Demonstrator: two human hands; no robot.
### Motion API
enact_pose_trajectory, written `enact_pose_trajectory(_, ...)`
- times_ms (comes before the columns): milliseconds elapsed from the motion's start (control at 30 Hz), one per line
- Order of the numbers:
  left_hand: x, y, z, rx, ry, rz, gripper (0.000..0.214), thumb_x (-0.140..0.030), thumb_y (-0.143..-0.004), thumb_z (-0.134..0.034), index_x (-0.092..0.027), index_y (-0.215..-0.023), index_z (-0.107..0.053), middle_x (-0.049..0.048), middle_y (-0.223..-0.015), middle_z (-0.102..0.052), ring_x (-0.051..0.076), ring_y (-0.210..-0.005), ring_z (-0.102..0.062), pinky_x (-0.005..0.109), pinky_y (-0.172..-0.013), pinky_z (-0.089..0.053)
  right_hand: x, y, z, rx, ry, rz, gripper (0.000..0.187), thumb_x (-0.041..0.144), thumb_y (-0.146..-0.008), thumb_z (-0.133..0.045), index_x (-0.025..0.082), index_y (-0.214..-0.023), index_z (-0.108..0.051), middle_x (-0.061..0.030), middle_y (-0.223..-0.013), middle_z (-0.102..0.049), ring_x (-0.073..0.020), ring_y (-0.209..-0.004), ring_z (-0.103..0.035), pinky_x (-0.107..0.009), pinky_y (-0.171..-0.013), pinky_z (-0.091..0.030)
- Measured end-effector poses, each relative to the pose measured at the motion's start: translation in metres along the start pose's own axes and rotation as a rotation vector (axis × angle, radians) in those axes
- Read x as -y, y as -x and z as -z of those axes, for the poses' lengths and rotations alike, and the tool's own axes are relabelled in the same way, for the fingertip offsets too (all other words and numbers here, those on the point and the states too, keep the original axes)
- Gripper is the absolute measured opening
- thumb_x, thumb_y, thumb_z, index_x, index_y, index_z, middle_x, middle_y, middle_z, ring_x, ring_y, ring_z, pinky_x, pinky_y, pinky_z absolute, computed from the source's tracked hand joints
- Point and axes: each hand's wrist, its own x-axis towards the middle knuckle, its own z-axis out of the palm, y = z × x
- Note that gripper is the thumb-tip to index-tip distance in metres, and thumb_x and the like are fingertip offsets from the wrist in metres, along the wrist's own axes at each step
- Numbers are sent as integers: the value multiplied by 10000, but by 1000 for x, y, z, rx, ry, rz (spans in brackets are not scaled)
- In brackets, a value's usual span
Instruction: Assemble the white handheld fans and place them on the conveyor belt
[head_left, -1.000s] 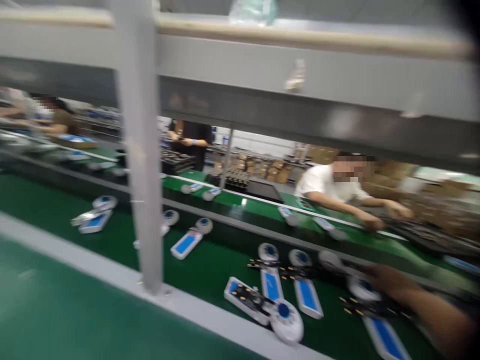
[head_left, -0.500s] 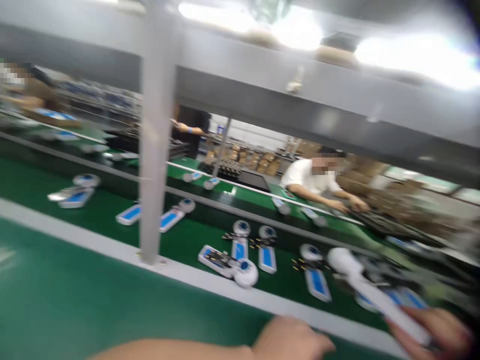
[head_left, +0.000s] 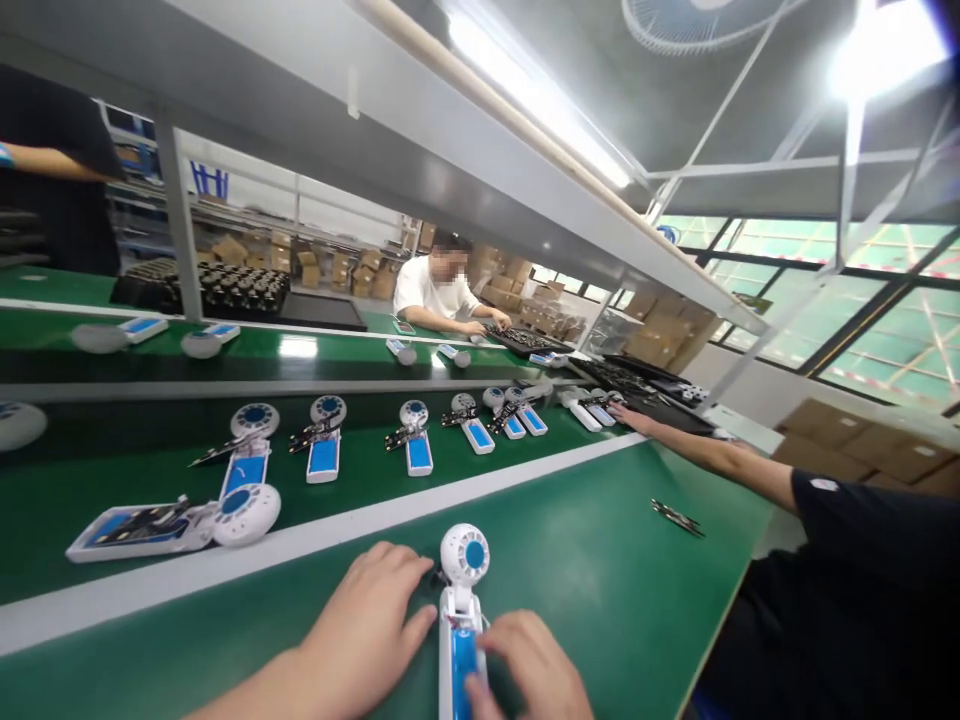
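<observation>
On the green bench lies a white handheld fan (head_left: 465, 556) with a round vented head, a blue disc in it and a handle opened to show a blue inside. My right hand (head_left: 536, 665) grips the lower handle, fingers on its right edge and thumb across the front. Just left of the fan is my left hand (head_left: 375, 610), its thumb and fingers apart. Its fingertips reach a small dark part beside the fan's neck; whether they touch it I cannot tell.
Several opened fans (head_left: 324, 455) with loose circuit boards lie on the green conveyor (head_left: 375, 500) ahead. Tweezers (head_left: 677, 517) rest on the bench at right. A co-worker's arm (head_left: 705, 455) reaches across from the right. Another person (head_left: 435, 290) works opposite. An overhead shelf (head_left: 450, 150) spans the line.
The view has swung to the right. The fan in my right hand has come from above the conveyor down onto the bench, and my left hand is now beside it.
</observation>
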Motion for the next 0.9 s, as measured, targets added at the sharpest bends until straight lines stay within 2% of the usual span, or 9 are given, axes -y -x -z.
enact_pose_trajectory(100, 1, -5, -3, 22, -86, -63, 428, -209, -814, -577, -274, -1227, -666, 79, -1244, -638, 323, -1183, -516, 509, -1023, -378, -4, -22, 22, 7, -159, -300, 156, 139, -821, -605, 229, -904, -703, -55, -860, -686, -214, -779, -654, -291, -701, -515)
enact_pose_trajectory(167, -1, -8, -4, 56, -90, -113, 451, -165, -791, -584, -301, -1212, -670, 61, -1224, -646, 317, -1167, -518, 503, -1002, -383, -6, -32, 29, 74, -249, -359, 190, 127, -842, -574, 228, -893, -726, -49, -877, -699, -208, -804, -664, -289, -734, -514)
enact_pose_trajectory(333, -9, -17, -4, 94, -57, -168, 373, -136, -831, -547, -299, -1129, -700, 38, -1123, -683, 294, -1112, -532, 469, -954, -398, -7, -42, 37, 167, -267, -268, 127, 228, -887, -643, 243, -869, -768, -39, -873, -712, -198, -825, -663, -289, -780, -494)
enact_pose_trajectory(467, -13, -19, -3, 121, -5, -172, 449, -95, -782, -570, -327, -1148, -689, 22, -1113, -680, 273, -1105, -536, 459, -976, -394, -10, -48, 39, 184, -290, -190, 136, 212, -891, -627, 222, -835, -750, -43, -878, -682, -192, -824, -643, -292, -781, -483)
enact_pose_trajectory(533, -13, -19, -1, 142, 34, -154, 545, -67, -731, -582, -363, -1178, -676, 14, -1142, -663, 265, -1122, -538, 457, -993, -401, -12, -49, 37, 128, -383, -218, 155, 255, -905, -619, 211, -803, -728, -45, -870, -669, -197, -825, -630, -304, -783, -479)
enact_pose_trajectory(600, -14, -19, -1, 175, 77, -131, 650, -49, -681, -595, -394, -1229, -649, 12, -1263, -615, 279, -1227, -496, 477, -1060, -371, -13, -51, 34, 23, -538, -296, 193, 333, -901, -637, 202, -777, -706, -43, -843, -653, -200, -804, -613, -314, -768, -478)
enact_pose_trajectory(700, -15, -23, -4, 206, 215, -90, 761, -83, -656, -663, -364, -1354, -553, 30, -1492, -449, 301, -1404, -353, 475, -1168, -283, -9, -54, 32, -154, -852, -419, 271, 448, -860, -691, 194, -765, -686, -35, -793, -647, -192, -762, -598, -322, -748, -482)
enact_pose_trajectory(767, -13, -26, -10, 171, 348, -59, 837, -175, -667, -744, -313, -1435, -442, 74, -1549, -379, 301, -1428, -339, 449, -1183, -290, -3, -59, 34, -247, -1095, -500, 304, 486, -804, -753, 193, -766, -680, -26, -753, -653, -179, -716, -599, -318, -716, -493)
enact_pose_trajectory(900, -5, -33, -29, 50, 466, -81, 943, -408, -680, -811, -244, -1462, -310, 172, -1531, -391, 327, -1382, -425, 463, -1145, -364, 6, -63, 40, -322, -1433, -644, 342, 444, -672, -878, 182, -757, -675, -38, -743, -677, -169, -671, -612, -321, -687, -517)
